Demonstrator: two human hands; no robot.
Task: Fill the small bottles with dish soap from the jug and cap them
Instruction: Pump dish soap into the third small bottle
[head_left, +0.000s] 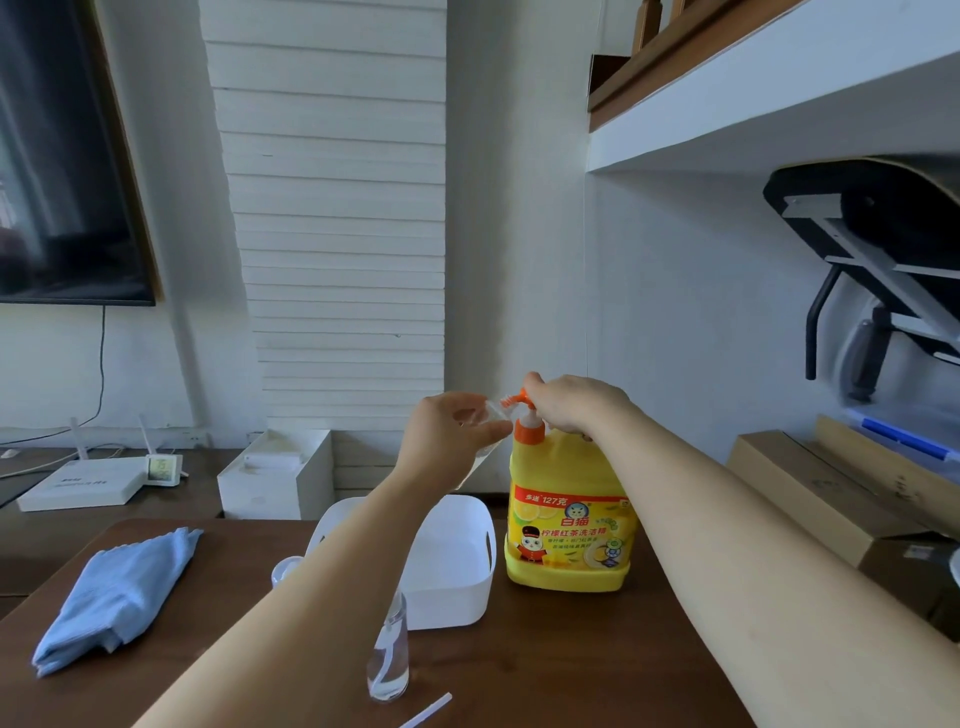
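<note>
Step in hand, as judged: dispensing soap into a first bottle. The jug (569, 525) stands upright on the table (571, 654), just right of the white basket (452, 597). The right hand (576, 402) is closed over the orange pump (519, 400), fingers curled round its head. The left hand (452, 436) has fingers and thumb wrapped round a clear bottle (496, 413), held in the air with its mouth at the spout tip. Whether the tip sits inside the neck cannot be told, nor can the fill level. Recommendation: set the mouth squarely under the spout before pressing, keep the bottle steady and near upright, and press in slow full strokes. Stop short of the neck so a cap can go on, and let the last thread of soap fall before drawing away. Count: jugs, one. Clear bottles, two; the second bottle (389, 660) stands upright near the front table edge with a thin tube visible inside. Baskets, one. Folded blue cloth (119, 597), one, at the left. Loose white tube (426, 709), one, at the near edge. A small white round item (284, 569) beside the basket is partly hidden and unidentified.
</note>
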